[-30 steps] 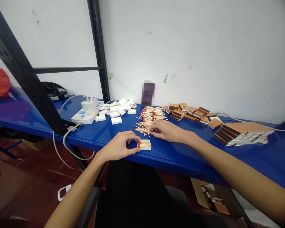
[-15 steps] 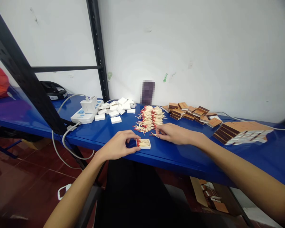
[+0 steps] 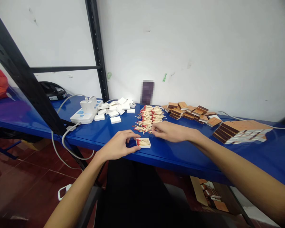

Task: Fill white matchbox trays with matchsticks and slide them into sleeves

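Note:
A small white matchbox tray [image 3: 146,146] lies on the blue shelf, partly filled with red-tipped matches. My left hand [image 3: 118,144] grips its left end between thumb and fingers. Behind the tray spreads a large heap of loose matches [image 3: 154,112] with red heads. My right hand [image 3: 167,130] is at the heap's front right edge, fingers curled and pinched together; the back of the hand hides whatever is between them.
White empty trays [image 3: 114,110] lie in a pile at left, beside a power strip [image 3: 84,117] with cables. Brown matchbox sleeves [image 3: 188,110] lie scattered behind at right. Stacked matchboxes [image 3: 242,129] stand further right. A black rack post [image 3: 98,50] rises at left.
My right hand has shifted slightly left and back, onto the heap's front edge. The few matches seen at its fingertips before are now hidden. My left hand and the tray have stayed put.

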A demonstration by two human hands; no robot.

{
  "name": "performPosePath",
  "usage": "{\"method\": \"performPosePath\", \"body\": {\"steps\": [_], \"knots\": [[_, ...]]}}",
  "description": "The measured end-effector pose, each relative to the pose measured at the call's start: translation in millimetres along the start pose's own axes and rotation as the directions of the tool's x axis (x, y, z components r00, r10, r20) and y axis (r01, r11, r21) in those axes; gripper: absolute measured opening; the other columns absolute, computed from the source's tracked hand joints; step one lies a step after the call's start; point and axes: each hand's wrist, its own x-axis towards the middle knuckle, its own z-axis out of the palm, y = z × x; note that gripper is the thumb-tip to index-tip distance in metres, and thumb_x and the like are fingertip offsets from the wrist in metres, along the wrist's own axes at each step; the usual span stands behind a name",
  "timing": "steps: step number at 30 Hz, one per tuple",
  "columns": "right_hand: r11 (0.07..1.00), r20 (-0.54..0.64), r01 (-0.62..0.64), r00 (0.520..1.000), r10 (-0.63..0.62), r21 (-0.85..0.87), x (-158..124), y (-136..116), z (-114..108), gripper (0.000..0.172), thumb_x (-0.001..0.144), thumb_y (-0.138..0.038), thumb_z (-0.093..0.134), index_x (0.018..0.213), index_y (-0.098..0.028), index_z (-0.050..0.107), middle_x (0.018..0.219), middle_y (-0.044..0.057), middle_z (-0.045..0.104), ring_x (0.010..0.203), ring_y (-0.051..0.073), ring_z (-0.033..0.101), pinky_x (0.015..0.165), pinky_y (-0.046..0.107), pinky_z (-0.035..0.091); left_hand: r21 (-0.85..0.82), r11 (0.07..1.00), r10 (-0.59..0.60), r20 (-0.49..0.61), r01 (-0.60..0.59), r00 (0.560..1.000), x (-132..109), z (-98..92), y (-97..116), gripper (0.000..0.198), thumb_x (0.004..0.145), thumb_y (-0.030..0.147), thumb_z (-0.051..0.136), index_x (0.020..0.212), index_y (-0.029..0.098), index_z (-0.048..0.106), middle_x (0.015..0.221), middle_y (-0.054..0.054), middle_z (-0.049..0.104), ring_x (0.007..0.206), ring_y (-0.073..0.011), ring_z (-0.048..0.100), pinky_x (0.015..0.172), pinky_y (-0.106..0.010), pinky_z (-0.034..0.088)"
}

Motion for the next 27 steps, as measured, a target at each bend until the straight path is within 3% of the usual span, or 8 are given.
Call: {"method": "performPosePath", "body": {"steps": [4,9,14,19,24,27], "knots": [[0.979,0.174,-0.065,0.984,0.030,0.196,10.0,14.3,-3.4,0.022,0.091,-0.030,0.044,0.073,-0.019,0.050,0.062,-0.003,0.045,0.055,0.011,0.037,0.053,0.026,0.029,-0.029,1.000,-0.007,-0.005,0.007,1.000,-0.7,0.7,-2.1,0.044,0.083,0.036,0.071,0.124,0.023,0.061,0.093,0.000,0.067,0.073,-0.0143,0.052,0.070,-0.027,0.044],[0.926,0.247,-0.193,0.962,0.114,0.326,7.6,13.5,-8.2,0.019,0.087,-0.030,0.049,0.071,-0.019,0.049,0.061,-0.004,0.043,0.051,0.010,0.036,0.051,0.026,0.030,-0.038,0.999,-0.022,0.010,0.022,1.000,-1.4,-0.6,-2.0,0.051,0.083,0.035,0.070,0.131,0.024,0.055,0.094,0.001,0.065,0.071,-0.0132,0.050,0.069,-0.026,0.044],[0.969,0.155,-0.112,0.985,0.079,0.219,5.6,-1.5,-6.3,0.026,0.086,-0.026,0.048,0.062,-0.020,0.038,0.057,-0.005,0.034,0.052,0.010,0.029,0.051,0.027,0.022,0.114,0.989,0.080,0.104,-0.091,0.991,-0.8,-0.4,5.8,0.056,0.090,0.030,0.059,0.144,0.031,0.043,0.099,-0.001,0.058,0.079,-0.0163,0.052,0.073,-0.027,0.043],[0.982,0.070,-0.055,0.997,0.042,0.180,8.4,-20.4,-4.1,0.029,0.087,-0.023,0.044,0.061,-0.020,0.034,0.057,-0.005,0.030,0.055,0.010,0.027,0.052,0.027,0.022,0.268,0.958,0.064,0.138,-0.099,0.988,1.5,3.7,10.4,0.056,0.093,0.030,0.051,0.147,0.033,0.039,0.096,-0.002,0.052,0.081,-0.0192,0.054,0.076,-0.031,0.043],[0.987,-0.007,-0.090,0.996,0.091,0.135,4.2,-21.5,-6.0,0.024,0.090,-0.026,0.045,0.067,-0.020,0.043,0.060,-0.004,0.038,0.057,0.011,0.032,0.053,0.027,0.025,0.210,0.977,0.029,0.085,-0.046,0.996,0.7,4.0,9.4,0.057,0.090,0.030,0.054,0.146,0.030,0.040,0.100,-0.004,0.055,0.089,-0.0214,0.056,0.081,-0.032,0.044],[0.995,-0.038,-0.043,0.998,0.046,0.095,-1.4,-25.4,-5.8,0.022,0.091,-0.028,0.046,0.071,-0.019,0.048,0.063,-0.002,0.046,0.058,0.012,0.038,0.055,0.027,0.028,0.099,0.995,0.015,0.040,-0.019,0.999,-0.4,3.9,8.2,0.057,0.087,0.029,0.059,0.140,0.027,0.042,0.099,-0.002,0.059,0.084,-0.0190,0.056,0.077,-0.030,0.044]]}}
